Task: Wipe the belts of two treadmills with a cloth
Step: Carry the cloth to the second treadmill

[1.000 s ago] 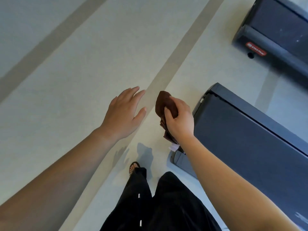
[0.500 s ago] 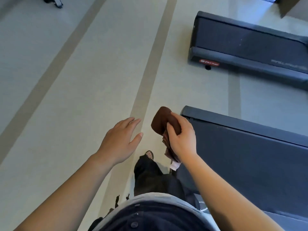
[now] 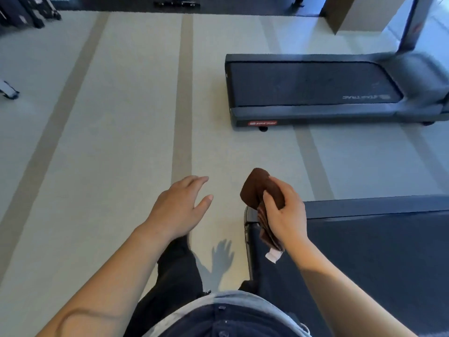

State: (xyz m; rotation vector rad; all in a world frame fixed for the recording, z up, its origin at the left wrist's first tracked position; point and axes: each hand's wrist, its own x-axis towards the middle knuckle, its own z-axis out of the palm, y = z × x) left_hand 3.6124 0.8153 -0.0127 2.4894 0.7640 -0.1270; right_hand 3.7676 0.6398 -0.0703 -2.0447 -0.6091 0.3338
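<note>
My right hand [image 3: 286, 215] grips a folded brown cloth [image 3: 257, 188] with a white tag, held in the air over the rear corner of the near treadmill. That near treadmill's dark belt [image 3: 379, 254] fills the lower right. My left hand [image 3: 181, 205] hovers empty with fingers apart over the floor, left of the cloth. A second treadmill stands farther off at the upper right, its dark belt [image 3: 311, 83] fully in view, with a red label on its rear end.
Pale green carpet [image 3: 121, 142] with grey-brown stripes lies between and left of the treadmills. My dark-trousered legs are below my hands. Dark gym equipment [image 3: 26, 13] stands at the far left and along the back edge. An upright of the far treadmill [image 3: 410, 25] rises top right.
My view has lifted and swung, bringing the whole far treadmill into sight. Both hands keep their pose; the right one still holds the cloth by the near treadmill's corner.
</note>
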